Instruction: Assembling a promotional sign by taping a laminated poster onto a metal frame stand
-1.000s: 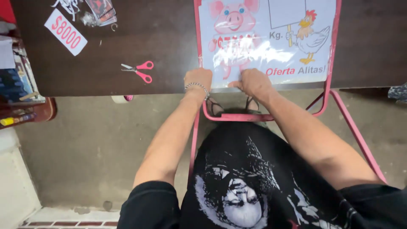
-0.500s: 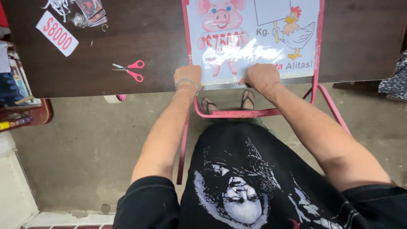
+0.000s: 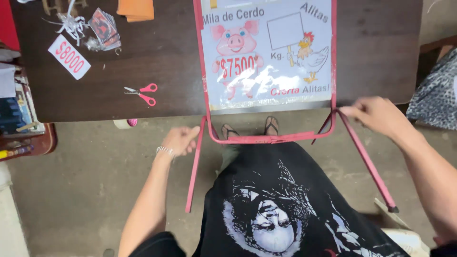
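A pink metal sign frame (image 3: pixel 266 139) lies on a dark brown table (image 3: pixel 157 47), its lower end hanging over the near edge. It holds a glossy poster (image 3: pixel 266 52) with a pig and a chicken drawn on it. My left hand (image 3: pixel 178 141) curls on the frame's left leg (image 3: pixel 194 176), just below the table edge. At the right lower corner, my right hand (image 3: pixel 376 115) pinches the top of the right leg (image 3: pixel 366 162), which slants out toward the floor.
Red-handled scissors (image 3: pixel 140 93), a white price tag (image 3: pixel 69 56), small cards (image 3: pixel 104 28) and orange paper (image 3: pixel 135 8) lie on the table's left part. A tape roll (image 3: pixel 125 123) sits below the edge. A cluttered shelf (image 3: pixel 24 138) stands left, spotted fabric (image 3: pixel 433 95) right.
Both hands left the poster's lower edge and moved apart to the frame's legs. The two legs have swung out from the frame.
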